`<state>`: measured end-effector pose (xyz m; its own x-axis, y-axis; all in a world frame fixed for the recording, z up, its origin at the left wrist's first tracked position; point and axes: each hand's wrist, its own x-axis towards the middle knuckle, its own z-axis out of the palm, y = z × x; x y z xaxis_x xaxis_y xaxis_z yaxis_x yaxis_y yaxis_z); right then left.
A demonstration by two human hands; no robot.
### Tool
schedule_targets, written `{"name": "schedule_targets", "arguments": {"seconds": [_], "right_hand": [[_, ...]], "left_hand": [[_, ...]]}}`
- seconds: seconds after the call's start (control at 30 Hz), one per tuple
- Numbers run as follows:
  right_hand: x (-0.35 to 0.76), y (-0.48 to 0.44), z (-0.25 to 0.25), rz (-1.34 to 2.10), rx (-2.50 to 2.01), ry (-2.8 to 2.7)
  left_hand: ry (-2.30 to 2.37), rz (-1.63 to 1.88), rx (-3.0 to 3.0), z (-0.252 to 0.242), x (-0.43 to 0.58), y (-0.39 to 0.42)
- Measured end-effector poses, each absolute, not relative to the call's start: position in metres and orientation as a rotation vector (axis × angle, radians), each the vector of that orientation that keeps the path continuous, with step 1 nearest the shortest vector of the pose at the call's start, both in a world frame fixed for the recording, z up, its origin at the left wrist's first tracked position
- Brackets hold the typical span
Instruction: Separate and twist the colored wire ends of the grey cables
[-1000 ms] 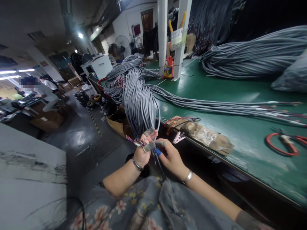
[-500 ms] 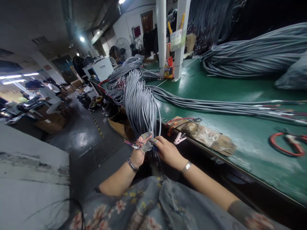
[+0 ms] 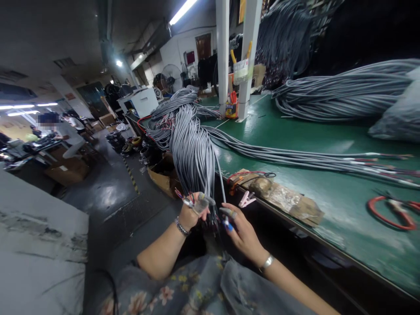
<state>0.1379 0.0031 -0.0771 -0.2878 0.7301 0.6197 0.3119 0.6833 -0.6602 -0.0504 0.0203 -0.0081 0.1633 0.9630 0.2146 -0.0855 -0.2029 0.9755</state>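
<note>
Coloured wire ends [image 3: 178, 193] jut from left hand [image 3: 193, 212], fingers curled round them. Grey cable bundle [image 3: 193, 153] droops beyond, at green bench [image 3: 311, 138] edge. Single grey cable [image 3: 220, 179] reaches right hand [image 3: 241, 229]; cannot tell if pinched. Step, judged: singling out; next move calls for sure fingertip hold.

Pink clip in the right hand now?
No, the pink clip is at the edge of the green bench, outside the fingers of the right hand.

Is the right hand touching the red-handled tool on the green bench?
Apart: the head view shows a taped cardboard packet and a stretch of green bench between the right hand and the red-handled tool.
</note>
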Motion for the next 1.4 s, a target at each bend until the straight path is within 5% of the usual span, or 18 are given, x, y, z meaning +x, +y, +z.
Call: {"name": "schedule_targets", "arguments": {"seconds": [0.43, 0.63, 0.87, 1.4], "right_hand": [[0.139, 0.0, -0.089, 0.711, -0.827, -1.846], [0.135, 0.001, -0.098, 0.684, -0.887, -1.916], [0.142, 0.0, -0.096, 0.646, -0.874, -1.899], [0.159, -0.022, -0.052, 1.29, -1.068, -1.274]], "left_hand": [[0.649, 0.74, 2.167, -0.006, -0.022, 0.016], [0.995, 0.779, 2.282, -0.023, -0.019, 0.014], [0.804, 0.855, 2.129, -0.022, -0.02, 0.015], [1.145, 0.651, 2.278, -0.016, -0.022, 0.009]]}}
